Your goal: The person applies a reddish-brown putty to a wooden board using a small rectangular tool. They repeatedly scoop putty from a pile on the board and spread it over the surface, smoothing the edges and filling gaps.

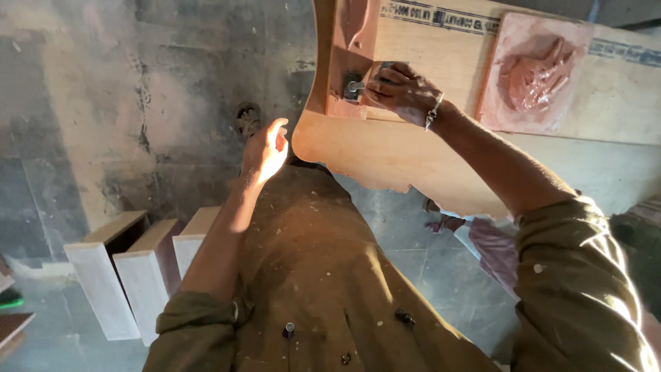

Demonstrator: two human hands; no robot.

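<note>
Left hand [265, 148] hangs open, fingers apart, clear of the curved plywood panel [385, 148] beside it. Right hand [403, 93] pinches at the metal bolt [353, 87] on the panel's wooden strip. White drawer boxes [131, 275] stand lower left; pink putty slab [533, 72] sits right.

Pale curved plywood panel [385, 148] upright; small metal fitting [353, 87] on reddish strip

white boards [131, 275] lean in a row, lower left | grey concrete floor [82, 124] | pink cloth [492, 248] lower right
</note>
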